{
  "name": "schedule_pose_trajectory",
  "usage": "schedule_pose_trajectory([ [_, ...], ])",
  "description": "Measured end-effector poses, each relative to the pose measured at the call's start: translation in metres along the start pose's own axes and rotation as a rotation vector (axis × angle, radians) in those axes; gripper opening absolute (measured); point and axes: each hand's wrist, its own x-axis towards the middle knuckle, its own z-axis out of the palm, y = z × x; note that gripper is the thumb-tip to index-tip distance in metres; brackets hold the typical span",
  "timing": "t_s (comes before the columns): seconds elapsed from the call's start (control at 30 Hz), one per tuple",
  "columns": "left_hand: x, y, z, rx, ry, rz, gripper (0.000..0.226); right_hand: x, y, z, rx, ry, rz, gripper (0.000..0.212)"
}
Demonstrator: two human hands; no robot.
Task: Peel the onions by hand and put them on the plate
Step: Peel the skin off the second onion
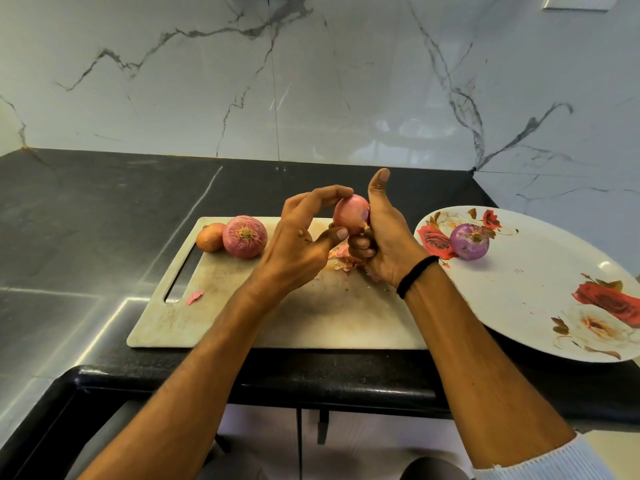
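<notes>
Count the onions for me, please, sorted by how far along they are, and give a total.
Unpeeled, on the board: 2 (small onion, big onion)
Being peeled, in left hand and right hand: 1 (held onion)
Peeled, on the plate: 1 (peeled onion)
Total: 4

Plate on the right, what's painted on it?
Red and cream roses with brown leaves on a white plate, clearest in the head view.

The held onion [350,213] is covered underneath by the right hand [384,237]. Peel scraps [341,258] beneath that hand are partly hidden. Right of it, the plate [536,271] is cut off at the edge.
</notes>
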Motion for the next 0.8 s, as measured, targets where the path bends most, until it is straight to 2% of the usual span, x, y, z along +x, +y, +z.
schedule_pose_trajectory([
  [0.1, 0.001, 0.0, -0.002, -0.033, 0.041, -0.002, 0.052, 0.001, 0.002, 0.003, 0.007, -0.004, -0.028, 0.074],
  [0.2, 0.003, -0.004, -0.006, -0.076, 0.099, -0.018, 0.055, 0.0, 0.003, 0.007, 0.057, 0.002, -0.095, 0.057],
  [0.37, 0.006, -0.006, -0.009, -0.142, 0.235, -0.105, 0.059, 0.006, 0.01, 0.003, -0.053, 0.042, -0.405, 0.031],
  [0.47, 0.006, -0.008, -0.011, -0.095, 0.304, -0.092, 0.054, 0.007, 0.012, 0.001, -0.205, 0.072, -0.598, 0.023],
  [0.57, 0.006, -0.009, -0.011, -0.072, 0.32, -0.077, 0.053, 0.006, 0.012, 0.005, -0.303, 0.071, -0.708, 0.018],
  [0.8, 0.006, -0.007, -0.009, -0.076, 0.292, -0.035, 0.053, 0.008, 0.013, 0.005, -0.316, 0.113, -0.774, 0.016],
])
